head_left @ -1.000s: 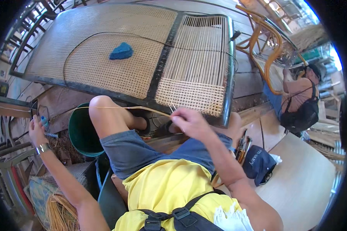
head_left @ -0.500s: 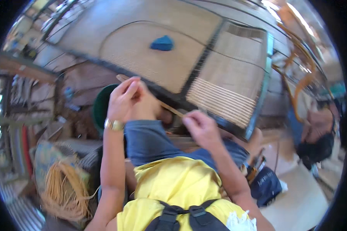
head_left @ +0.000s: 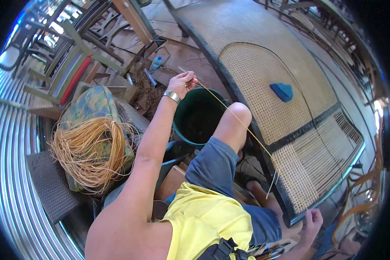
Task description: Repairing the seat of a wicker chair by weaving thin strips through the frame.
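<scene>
Left arm: stretched up and away from the body, elbow nearly straight, metal band on wrist.
Left hand (head_left: 182,82): raised, fingers pinched shut on a thin strand.
Right arm: mostly out of view at lower right; only wrist and hand show.
Right hand (head_left: 313,220): low, near lower right edge, fingers curled; grip can't be told.
Body: seated, left knee bent up betw. the hands.
</scene>
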Motion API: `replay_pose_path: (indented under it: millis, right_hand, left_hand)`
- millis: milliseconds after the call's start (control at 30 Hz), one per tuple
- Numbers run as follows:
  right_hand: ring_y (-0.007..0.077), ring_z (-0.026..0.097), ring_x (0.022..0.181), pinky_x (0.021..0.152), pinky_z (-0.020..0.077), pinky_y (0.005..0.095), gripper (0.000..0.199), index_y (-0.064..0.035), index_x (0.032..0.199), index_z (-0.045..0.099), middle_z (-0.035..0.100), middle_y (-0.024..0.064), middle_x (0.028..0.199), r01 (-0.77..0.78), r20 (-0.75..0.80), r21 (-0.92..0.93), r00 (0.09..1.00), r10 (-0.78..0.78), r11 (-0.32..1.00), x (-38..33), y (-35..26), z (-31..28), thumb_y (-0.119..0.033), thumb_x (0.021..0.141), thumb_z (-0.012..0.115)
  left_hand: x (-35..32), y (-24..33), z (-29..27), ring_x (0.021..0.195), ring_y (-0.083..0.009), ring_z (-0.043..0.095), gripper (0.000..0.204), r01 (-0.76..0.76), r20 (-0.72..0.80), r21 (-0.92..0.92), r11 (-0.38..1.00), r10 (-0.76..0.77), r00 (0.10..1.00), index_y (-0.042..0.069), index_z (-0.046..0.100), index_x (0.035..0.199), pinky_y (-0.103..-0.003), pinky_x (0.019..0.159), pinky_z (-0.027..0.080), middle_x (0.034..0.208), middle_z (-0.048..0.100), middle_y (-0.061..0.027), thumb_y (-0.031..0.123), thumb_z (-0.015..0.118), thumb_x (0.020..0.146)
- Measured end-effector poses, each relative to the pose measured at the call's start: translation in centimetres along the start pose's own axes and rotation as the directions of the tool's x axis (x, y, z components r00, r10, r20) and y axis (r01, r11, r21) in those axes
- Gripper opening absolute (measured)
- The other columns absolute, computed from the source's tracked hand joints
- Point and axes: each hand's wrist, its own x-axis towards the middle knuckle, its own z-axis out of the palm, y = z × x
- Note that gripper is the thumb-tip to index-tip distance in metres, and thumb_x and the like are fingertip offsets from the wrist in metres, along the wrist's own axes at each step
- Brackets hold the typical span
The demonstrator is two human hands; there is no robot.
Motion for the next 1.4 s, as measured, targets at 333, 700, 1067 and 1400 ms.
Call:
replay_pose_path:
  millis: [333,700,1067,1400]
  right_hand:
    - [0.0034,0.041,0.07,0.064,0.0333,0.0201,0.013,-0.0044,0.082,0.059,0.048,-0.0066,0.074,-0.089,-0.075,-0.111,0.994,0.081,0.99,2.2,5.1,-6.0,-0.009,0.093,0.064]
    - [0.0037,0.042,0.065,0.057,0.0336,0.0213,0.003,-0.0006,0.087,0.064,0.05,-0.0043,0.072,0.264,0.273,-0.009,0.928,-0.251,0.965,6.3,-12.0,16.3,-0.001,0.088,0.067]
    - [0.0053,0.045,0.067,0.059,0.0353,0.0206,0.005,0.0011,0.084,0.063,0.049,-0.0029,0.074,0.488,0.595,0.042,0.689,-0.415,0.872,9.1,-16.0,19.0,0.001,0.087,0.068]
    - [0.0023,0.041,0.065,0.057,0.0317,0.0193,0.004,-0.0011,0.09,0.065,0.051,-0.0067,0.074,0.459,0.253,0.086,0.849,-0.465,0.884,11.7,-14.1,17.8,-0.003,0.093,0.065]
  left_hand:
    - [1.9,0.7,-1.9,0.074,-0.016,0.068,0.012,-0.073,-0.13,0.147,0.986,0.092,0.987,0.005,0.066,0.099,-0.028,0.061,0.056,0.086,0.069,-0.0063,0.013,0.07,0.091]
    - [-10.9,5.2,8.1,0.079,-0.0201,0.063,0.025,-0.316,-0.018,0.45,0.835,0.362,0.932,0.002,0.064,0.109,-0.035,0.077,0.053,0.09,0.068,-0.0061,0.024,0.062,0.096]
    - [-25.6,0.4,4.1,0.079,-0.0327,0.067,0.031,-0.354,0.371,0.9,0.254,-0.022,0.928,0.007,0.073,0.091,-0.041,0.07,0.052,0.084,0.069,-0.0159,0.036,0.069,0.085]
    - [-17.1,8.6,-2.1,0.081,-0.0271,0.069,0.03,0.01,0.001,1.0,-0.025,0.414,0.91,0.009,0.075,0.099,-0.037,0.076,0.053,0.087,0.072,-0.0141,0.036,0.071,0.085]
